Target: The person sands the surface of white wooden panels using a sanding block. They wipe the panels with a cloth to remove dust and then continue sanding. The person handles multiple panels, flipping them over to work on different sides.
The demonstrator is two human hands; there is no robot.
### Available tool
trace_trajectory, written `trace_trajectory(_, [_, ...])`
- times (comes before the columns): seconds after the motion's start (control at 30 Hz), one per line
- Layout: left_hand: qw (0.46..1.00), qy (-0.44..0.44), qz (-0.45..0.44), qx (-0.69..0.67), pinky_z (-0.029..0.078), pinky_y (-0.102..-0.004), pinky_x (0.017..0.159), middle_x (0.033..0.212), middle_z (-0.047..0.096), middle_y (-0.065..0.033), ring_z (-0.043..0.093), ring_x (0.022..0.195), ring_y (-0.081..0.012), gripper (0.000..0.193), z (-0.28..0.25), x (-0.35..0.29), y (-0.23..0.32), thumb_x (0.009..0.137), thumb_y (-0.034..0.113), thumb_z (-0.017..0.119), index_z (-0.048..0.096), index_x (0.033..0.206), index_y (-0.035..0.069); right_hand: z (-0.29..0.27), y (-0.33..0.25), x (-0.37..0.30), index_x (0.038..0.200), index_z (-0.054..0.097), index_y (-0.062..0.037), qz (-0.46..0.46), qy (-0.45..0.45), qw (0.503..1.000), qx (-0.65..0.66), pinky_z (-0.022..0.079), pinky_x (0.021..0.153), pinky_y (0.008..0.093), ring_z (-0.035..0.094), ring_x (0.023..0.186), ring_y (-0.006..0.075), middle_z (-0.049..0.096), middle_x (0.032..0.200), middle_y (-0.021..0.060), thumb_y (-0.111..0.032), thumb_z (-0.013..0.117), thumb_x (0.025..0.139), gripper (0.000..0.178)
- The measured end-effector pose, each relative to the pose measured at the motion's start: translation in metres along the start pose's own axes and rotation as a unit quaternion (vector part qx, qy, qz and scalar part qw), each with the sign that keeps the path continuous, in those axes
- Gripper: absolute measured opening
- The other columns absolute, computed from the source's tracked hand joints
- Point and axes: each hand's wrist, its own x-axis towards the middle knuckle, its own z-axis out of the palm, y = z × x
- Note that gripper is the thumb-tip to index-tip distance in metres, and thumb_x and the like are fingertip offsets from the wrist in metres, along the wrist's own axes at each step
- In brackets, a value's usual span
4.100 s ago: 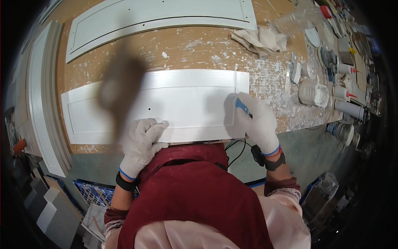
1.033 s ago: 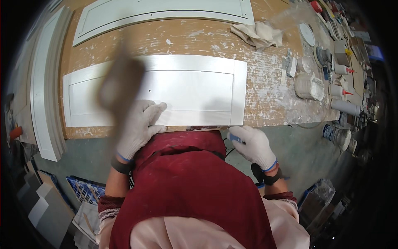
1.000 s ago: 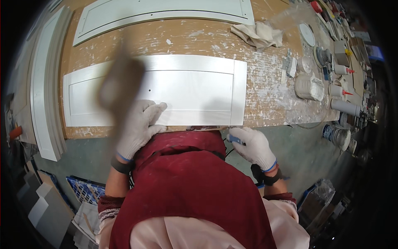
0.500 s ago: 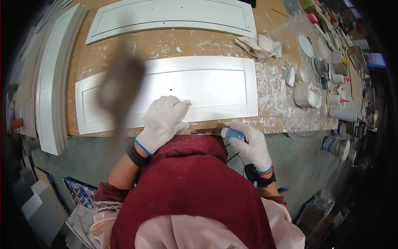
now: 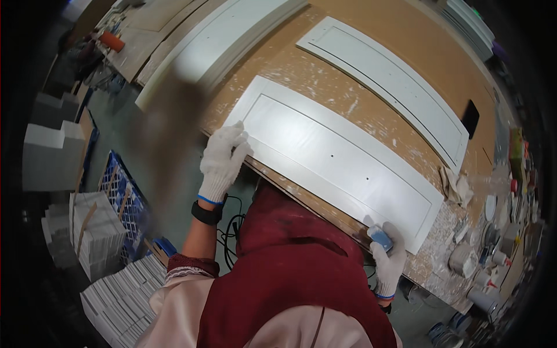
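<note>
A long white panel [image 5: 325,148] with a recessed centre lies on the brown worktable, along its near edge. My left hand [image 5: 220,162], in a white knit glove, is closed at the panel's near left corner, fingers bent over the edge. At the near right end of the panel is my gloved right hand [image 5: 390,258]. It is closed around a small blue block [image 5: 380,237] with a pale end. The block is close to the panel's edge; I cannot tell whether it touches.
A second white panel [image 5: 394,87] lies farther back, near a crumpled cloth [image 5: 456,185]. Stacked white panels [image 5: 223,40] stand at the far left. Tubs and bottles crowd the right side, including a whitish tub [image 5: 464,260]. A blue crate [image 5: 119,200] is on the floor at left.
The view has swung to the left. My left hand has moved from the panel's middle to its left corner. My right hand has gone to the panel's right end, still with the blue block.
</note>
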Motion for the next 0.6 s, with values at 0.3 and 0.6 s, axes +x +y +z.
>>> trace_trajectory(0.3, [0.986, -0.132, -0.099, -0.031, 0.046, -0.0392, 0.078, 0.089, 0.061, -0.0116, 0.059, 0.091, -0.029, 0.017, -0.031, 0.03, -0.046, 0.083, 0.023, 0.057, 0.057, 0.09, 0.008, 0.112, -0.046, 0.045, 0.121, 0.06, -0.0062, -0.076, -0.176, 0.976, -0.106, 0.049, 0.083, 0.0324, 0.064, 0.092, 0.0241, 0.067, 0.102, 0.013, -0.015, 0.071, 0.075, 0.048])
trace_trajectory(0.6, [0.941, -0.278, -0.14, -0.136, 0.043, -0.0299, 0.065, 0.07, 0.054, -0.0058, 0.049, 0.065, -0.0144, 0.02, -0.035, 0.071, -0.08, 0.081, 0.023, 0.063, 0.06, 0.087, 0.005, 0.242, -0.092, 0.072, 0.12, 0.06, -0.0092, -0.201, -0.163, 0.934, -0.247, 0.05, 0.073, 0.0361, 0.063, 0.081, 0.0292, 0.065, 0.091, 0.0129, -0.023, 0.071, 0.078, 0.046])
